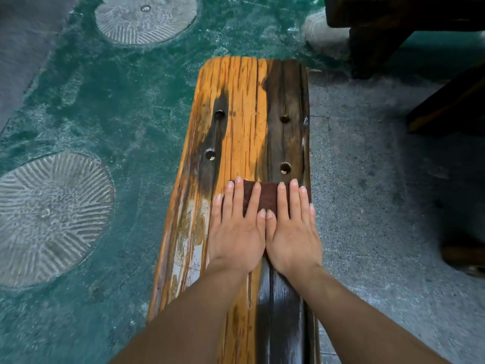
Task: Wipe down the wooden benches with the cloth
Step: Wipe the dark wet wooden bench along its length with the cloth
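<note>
A long wooden bench (241,106) runs away from me, orange with dark stains and several round holes. A dark brown cloth (267,198) lies flat on it near the middle. My left hand (236,227) and my right hand (291,229) press down on the cloth side by side, palms flat, fingers spread and pointing forward, thumbs touching. Most of the cloth is hidden under the hands. The wood behind the hands, on the right strip, looks wet and glossy black.
Teal painted ground with two ribbed round stones (49,214) (145,17) lies left of the bench. Grey concrete (372,179) lies to the right. Dark wooden furniture (393,27) stands at the far right, and a rounded stone (322,32) sits beside its leg.
</note>
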Available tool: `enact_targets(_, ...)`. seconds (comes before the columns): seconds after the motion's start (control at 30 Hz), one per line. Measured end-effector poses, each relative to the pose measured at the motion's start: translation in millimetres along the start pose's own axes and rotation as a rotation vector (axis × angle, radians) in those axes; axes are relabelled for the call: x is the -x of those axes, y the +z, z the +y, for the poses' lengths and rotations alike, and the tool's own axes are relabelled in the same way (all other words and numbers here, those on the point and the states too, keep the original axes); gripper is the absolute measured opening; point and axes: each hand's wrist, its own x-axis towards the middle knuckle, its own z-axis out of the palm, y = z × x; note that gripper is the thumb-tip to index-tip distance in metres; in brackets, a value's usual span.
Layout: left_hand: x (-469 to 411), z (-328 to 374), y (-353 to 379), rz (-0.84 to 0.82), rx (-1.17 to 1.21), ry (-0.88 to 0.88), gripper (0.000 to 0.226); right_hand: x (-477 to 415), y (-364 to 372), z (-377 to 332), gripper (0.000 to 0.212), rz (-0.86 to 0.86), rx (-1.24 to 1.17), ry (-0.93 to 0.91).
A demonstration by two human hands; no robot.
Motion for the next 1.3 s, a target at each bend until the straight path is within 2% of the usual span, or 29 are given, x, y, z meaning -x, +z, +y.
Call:
enact_targets(0.37,5.9,-0.2,-3.7,-0.052,0.039,-0.04,0.052,1.3,-2.5,0.6,0.059,-0.05,0.022,-0.041)
enact_targets(0.6,77.4,-31.0,-3.8,-0.099,0.051,-0.07,0.054,67.1,21.5,-28.3,0.062,-0.025,0.143,-0.075)
enact_targets(0.73,126.0,-55.5,-4.1,-0.032,0.038,-0.102,0.054,104.5,38.6,-54.0,0.063,-0.029,0.13,-0.081)
enact_targets(0.87,154.7,-75.8,-8.4,-0.047,0.072,-0.148,0.056,127.2,48.7,-76.4,0.061,-0.048,0.189,-0.103)
enact_targets(1.3,126.4,-102.6,-3.2,-0.019,0.036,-0.076,0.056,105.5,51.5,-95.1,0.062,-0.046,0.122,-0.074)
